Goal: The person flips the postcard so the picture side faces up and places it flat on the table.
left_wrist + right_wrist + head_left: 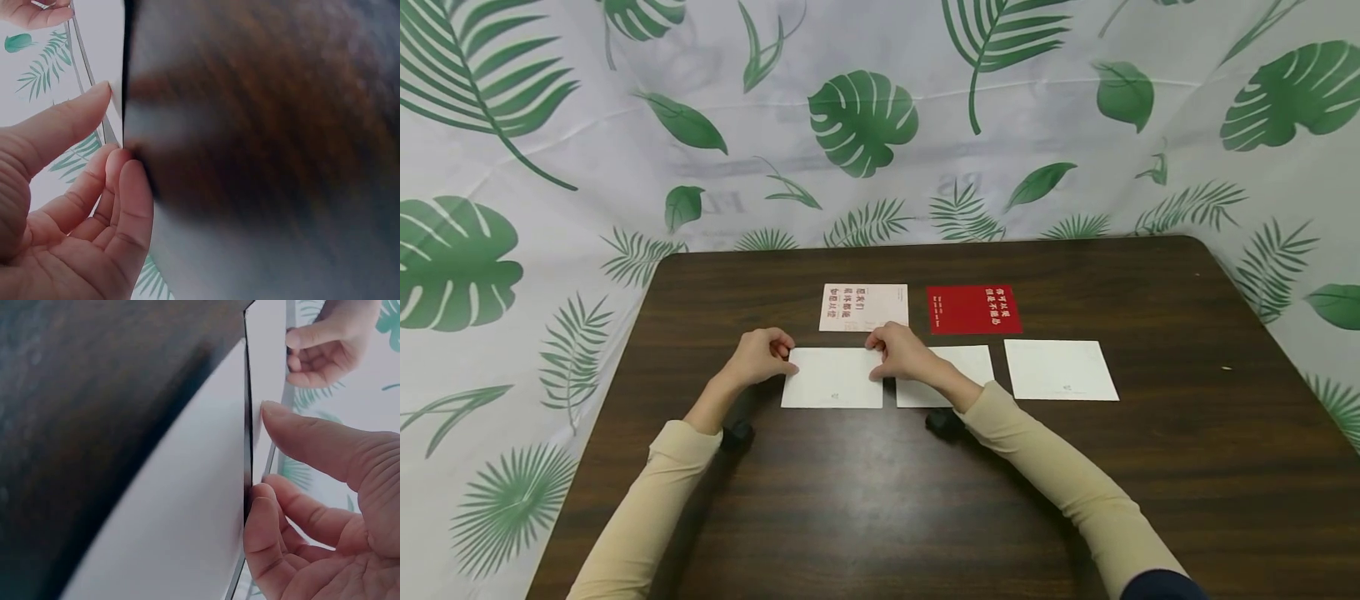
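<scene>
The left hand (758, 356), at nine o'clock, and the right hand (904, 354), at three, pinch the white card (832, 379), seven o'clock from the pale pink postcard (882, 305); gripping seems in hand, next needing level, joint movement.

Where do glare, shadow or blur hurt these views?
Head: soft glare on the wood-grain tabletop, dark shadow beside the left sleeve, mark on the held white card too small to read; left wrist: tabletop badly blurred, left hand much sharper; right wrist: tabletop dim, out of focus, right hand sharper.
</scene>
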The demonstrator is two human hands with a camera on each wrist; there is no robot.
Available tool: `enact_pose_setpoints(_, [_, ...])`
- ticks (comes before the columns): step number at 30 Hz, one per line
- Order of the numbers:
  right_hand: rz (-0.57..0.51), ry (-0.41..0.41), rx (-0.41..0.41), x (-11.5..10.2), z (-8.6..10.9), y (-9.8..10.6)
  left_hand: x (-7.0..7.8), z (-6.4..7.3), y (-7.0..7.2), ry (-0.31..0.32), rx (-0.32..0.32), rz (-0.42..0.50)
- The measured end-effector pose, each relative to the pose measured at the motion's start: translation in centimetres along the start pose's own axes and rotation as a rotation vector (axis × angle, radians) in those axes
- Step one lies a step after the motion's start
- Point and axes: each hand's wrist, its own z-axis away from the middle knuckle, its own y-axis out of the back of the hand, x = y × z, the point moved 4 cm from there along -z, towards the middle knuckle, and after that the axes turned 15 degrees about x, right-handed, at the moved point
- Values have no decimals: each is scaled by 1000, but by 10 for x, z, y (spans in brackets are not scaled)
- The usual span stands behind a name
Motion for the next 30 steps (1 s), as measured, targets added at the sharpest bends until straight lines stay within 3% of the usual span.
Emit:
enact_pose_setpoints(8, [40,-34,-4,-2,-2,0,2,0,0,-12,-10,-45])
enact_pose_setpoints(15, [66,-65,-15,-3,-3,0,4,-2,-1,-72,-10,-81])
enact_pose_setpoints(30, [92,-106,-43,0,-5,-3,2,-2,-2,-25,-19,-77])
